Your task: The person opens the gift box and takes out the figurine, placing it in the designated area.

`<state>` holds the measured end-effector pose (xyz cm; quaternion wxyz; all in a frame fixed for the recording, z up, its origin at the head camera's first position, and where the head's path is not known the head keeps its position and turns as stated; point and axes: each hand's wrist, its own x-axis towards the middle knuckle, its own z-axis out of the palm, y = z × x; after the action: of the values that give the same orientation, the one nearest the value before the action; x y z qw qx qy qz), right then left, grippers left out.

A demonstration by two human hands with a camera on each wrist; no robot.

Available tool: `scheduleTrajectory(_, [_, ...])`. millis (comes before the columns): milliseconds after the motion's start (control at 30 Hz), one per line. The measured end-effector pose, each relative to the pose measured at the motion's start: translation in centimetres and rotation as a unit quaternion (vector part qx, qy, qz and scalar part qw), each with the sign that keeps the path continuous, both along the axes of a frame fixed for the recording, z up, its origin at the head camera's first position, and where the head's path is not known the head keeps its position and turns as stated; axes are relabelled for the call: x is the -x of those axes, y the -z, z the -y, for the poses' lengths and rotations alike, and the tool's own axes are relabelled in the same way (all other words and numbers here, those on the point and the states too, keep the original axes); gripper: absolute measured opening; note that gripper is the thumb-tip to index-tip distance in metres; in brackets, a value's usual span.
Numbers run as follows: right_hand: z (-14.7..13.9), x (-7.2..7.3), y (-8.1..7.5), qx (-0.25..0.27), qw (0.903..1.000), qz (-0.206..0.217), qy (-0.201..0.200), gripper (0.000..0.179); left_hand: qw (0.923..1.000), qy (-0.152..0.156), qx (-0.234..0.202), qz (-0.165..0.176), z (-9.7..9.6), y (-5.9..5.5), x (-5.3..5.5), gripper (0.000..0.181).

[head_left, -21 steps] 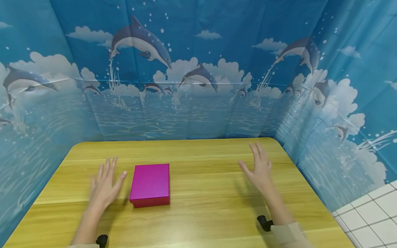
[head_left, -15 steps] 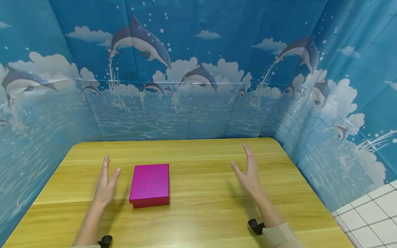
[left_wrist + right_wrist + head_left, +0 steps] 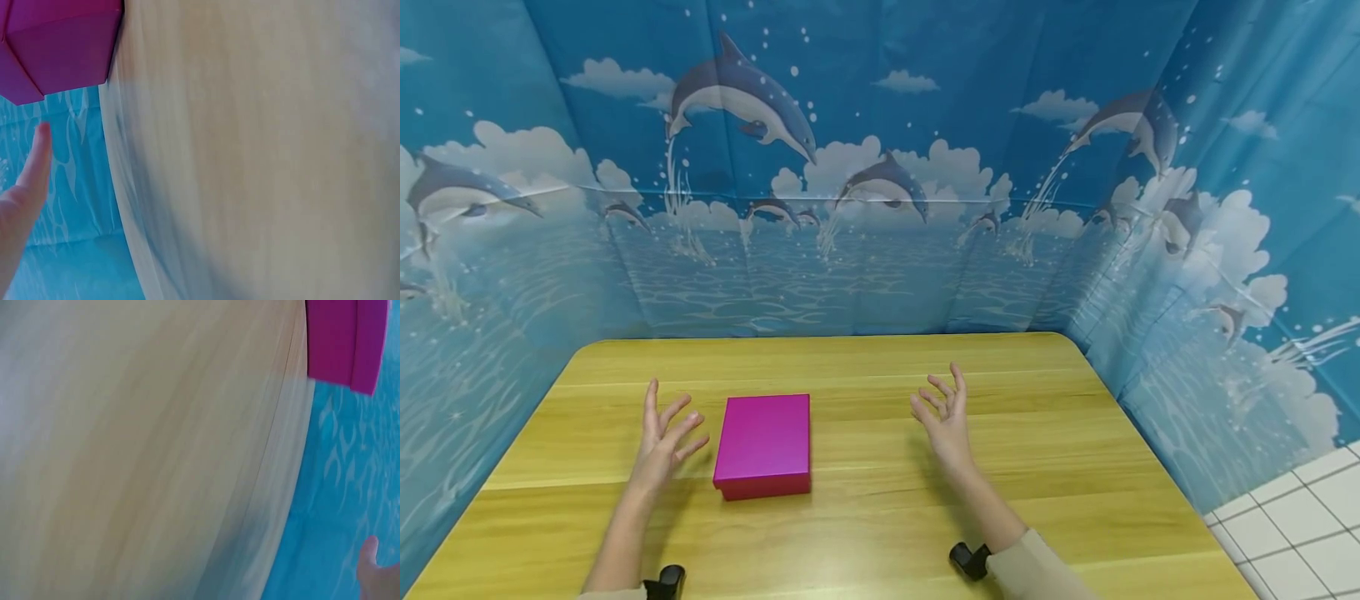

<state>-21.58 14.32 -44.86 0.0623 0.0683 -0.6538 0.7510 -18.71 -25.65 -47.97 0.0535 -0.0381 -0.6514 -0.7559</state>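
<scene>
A magenta lidded box [image 3: 763, 446] sits on the wooden table, left of the middle in the head view. My left hand [image 3: 662, 442] hovers just left of it, palm turned toward the box, fingers spread and loosely bent. My right hand [image 3: 947, 425] is raised over the table to the right of the box, a wider gap away, its fingers loosely curved. Neither hand holds anything. In the left wrist view the box [image 3: 62, 47] shows at the top left, beyond one fingertip. The right wrist view has the box [image 3: 340, 340] at its upper right and a thumb low down.
The yellow wood-grain table [image 3: 865, 542] has rounded far corners. A blue curtain [image 3: 865, 283] printed with dolphins hangs right behind it and along both sides. White floor tiles [image 3: 1300, 500] show at the lower right. Black wrist mounts [image 3: 968, 562] sit on both wrists.
My right hand has moved left toward the box. My left hand has turned its palm toward the box and shifted slightly right, with fingers bending. The box has stayed put.
</scene>
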Motion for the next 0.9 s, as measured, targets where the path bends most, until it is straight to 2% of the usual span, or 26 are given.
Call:
scheduleTrajectory(67, [0.8,-0.1,0.1,0.026,0.9993,0.019,-0.019,0.081,0.9997,0.012,0.003,0.022,-0.1,-0.6,-0.4,0.081])
scheduleTrajectory(200, [2.3,-0.1,0.4,0.049,0.9958,0.057,-0.053,0.082,0.9962,0.022,0.031,0.078,-1.2,-2.7,-1.5,0.084])
scheduleTrajectory(400, [4.3,-0.3,1.0,0.037,0.9877,0.109,-0.107,0.087,0.9883,0.066,0.042,0.131,-1.0,-2.3,-1.5,0.087])
scheduleTrajectory(600, [6.0,-0.3,1.3,0.032,0.9814,0.13,-0.137,0.088,0.9814,0.086,0.056,0.163,-0.8,-2.1,-1.4,0.087])
scheduleTrajectory(900, [7.7,-0.1,1.6,0.047,0.9711,0.165,-0.166,0.085,0.9742,0.121,0.066,0.179,-0.6,-1.9,-0.9,0.086])
